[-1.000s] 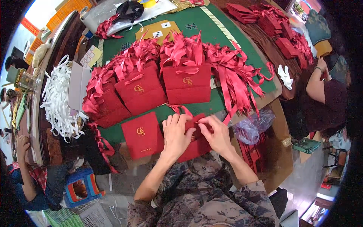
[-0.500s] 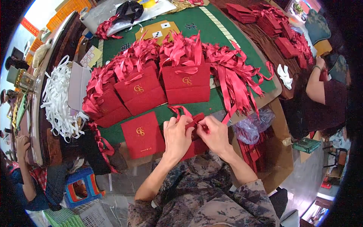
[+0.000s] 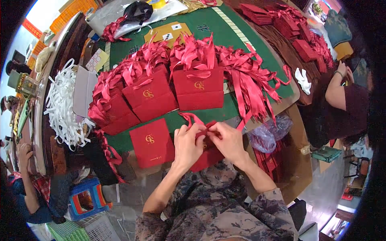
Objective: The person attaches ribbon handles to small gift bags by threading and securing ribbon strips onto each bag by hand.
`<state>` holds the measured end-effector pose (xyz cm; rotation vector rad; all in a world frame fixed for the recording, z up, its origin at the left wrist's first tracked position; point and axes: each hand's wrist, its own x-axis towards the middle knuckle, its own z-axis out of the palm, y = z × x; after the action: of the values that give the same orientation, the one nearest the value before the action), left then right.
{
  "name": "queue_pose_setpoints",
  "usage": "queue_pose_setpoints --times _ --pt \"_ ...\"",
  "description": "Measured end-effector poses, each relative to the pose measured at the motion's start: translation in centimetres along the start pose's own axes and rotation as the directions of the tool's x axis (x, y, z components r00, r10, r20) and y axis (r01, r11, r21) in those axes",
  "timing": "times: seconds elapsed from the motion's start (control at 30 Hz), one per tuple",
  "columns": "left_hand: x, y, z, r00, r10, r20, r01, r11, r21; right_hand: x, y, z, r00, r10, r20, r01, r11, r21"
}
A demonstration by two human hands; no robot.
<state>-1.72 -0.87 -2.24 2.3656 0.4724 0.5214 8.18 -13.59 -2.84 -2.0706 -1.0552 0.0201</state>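
A small red paper gift bag is held upright near the table's front edge. My left hand pinches its upper edge, thumb and fingers closed. Beside it, my right hand is closed in a pinch at the same edge, fingertips almost meeting the left ones. A red ribbon loops out behind the fingers; exactly how it passes between the fingertips is hidden. Left of my hands lies a flat red bag with a gold emblem. Finished-looking red bags with ribbon handles stand in rows just beyond.
Loose red ribbons spill over the green table. A box of white ribbons stands left. At right are a cardboard box, a plastic bag and stacked red bags. Other people sit on both sides.
My right fingertips have shifted slightly up and left, closer to my left ones. More of the held bag's front shows. The person at right has moved their hands.
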Motion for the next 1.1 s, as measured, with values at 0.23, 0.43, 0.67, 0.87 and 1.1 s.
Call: queue_pose_setpoints --times 0.23,0.43,0.67,0.87,1.1 --pt "0.4 0.4 -0.8 0.995 0.062 0.076 -0.065 0.997 0.033 0.5 0.1 -1.9 0.996 -0.003 0.084 -0.008 0.991 0.132" --pt "0.4 1.3 -1.0 0.974 0.216 0.074 -0.224 0.967 0.125 2.6 0.9 -4.2 0.985 -0.084 0.149 0.073 0.994 0.075" --pt "0.0 1.9 -0.4 0.910 0.414 -0.034 -0.397 0.890 0.222 5.8 3.6 -5.2 0.753 -0.170 0.636 0.065 0.980 0.186" --pt "0.3 1.9 -0.8 0.950 0.303 -0.075 -0.289 0.944 0.158 5.6 4.4 -3.0 0.763 -0.082 0.641 -0.306 0.828 0.470" --pt "0.2 1.4 -0.2 0.981 0.187 -0.053 -0.180 0.977 0.117 4.3 3.9 0.3 0.918 0.228 0.323 -0.378 0.748 0.546"
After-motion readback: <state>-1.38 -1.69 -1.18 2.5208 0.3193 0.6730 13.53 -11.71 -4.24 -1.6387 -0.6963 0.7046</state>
